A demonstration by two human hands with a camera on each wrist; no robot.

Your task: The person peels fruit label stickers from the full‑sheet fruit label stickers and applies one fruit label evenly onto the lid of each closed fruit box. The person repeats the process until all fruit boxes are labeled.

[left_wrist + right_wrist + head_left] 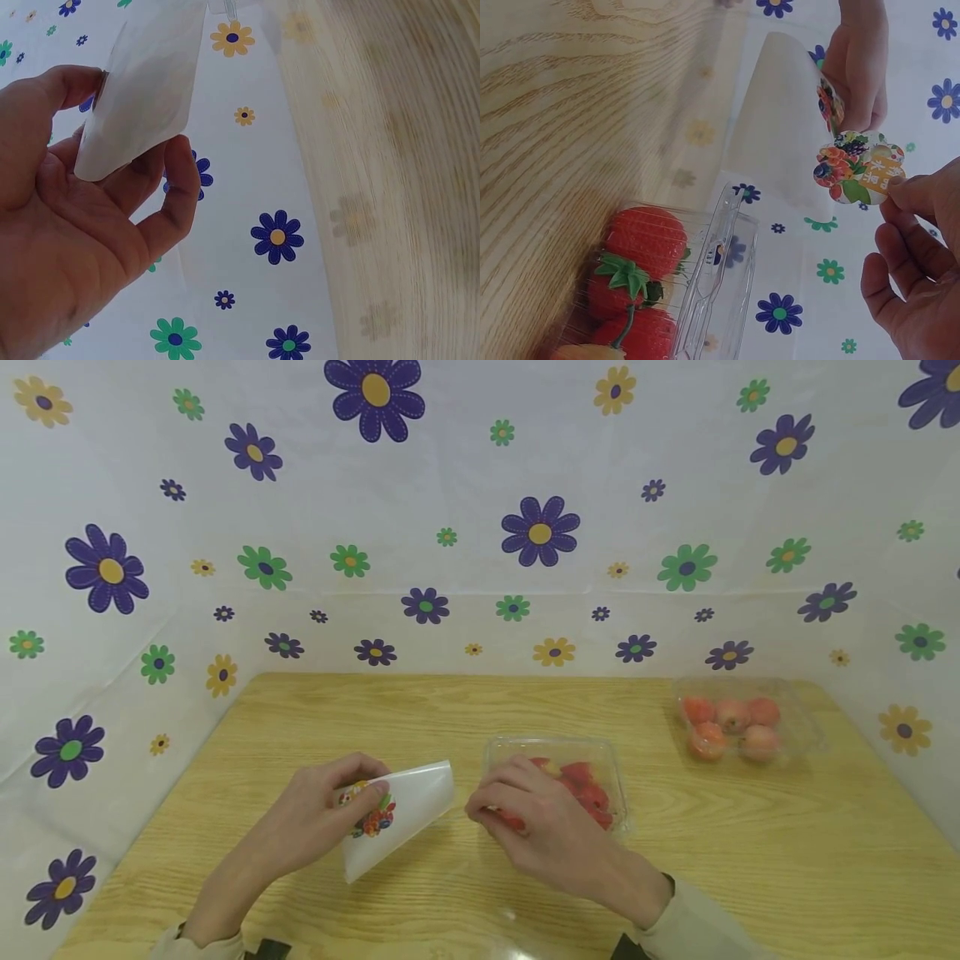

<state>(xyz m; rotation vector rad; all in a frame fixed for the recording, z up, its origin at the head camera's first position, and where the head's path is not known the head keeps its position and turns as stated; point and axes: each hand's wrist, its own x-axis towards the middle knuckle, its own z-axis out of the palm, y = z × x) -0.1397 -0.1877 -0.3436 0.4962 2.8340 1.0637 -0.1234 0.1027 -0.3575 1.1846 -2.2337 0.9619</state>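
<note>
My left hand [311,818] holds a white sticker sheet [422,797] with its thumb on the printed face. In the left wrist view the sheet's plain back [150,82] shows, and the sheet bends between thumb and fingers. One fruit-print sticker [859,166] with scalloped edges is pinched by my right hand [551,835] between thumb and forefinger, close beside the sheet. Behind that hand is a clear plastic box [555,742] with red fruit inside. From the right wrist these include strawberries [646,241] with green leaves; my right hand partly hides the box in the head view.
A second clear box [798,727] with several pinkish-red round fruits [759,742] stands at the back right of the wooden table [360,710]. A white flower-print sheet [457,460] hangs behind the table and along both sides.
</note>
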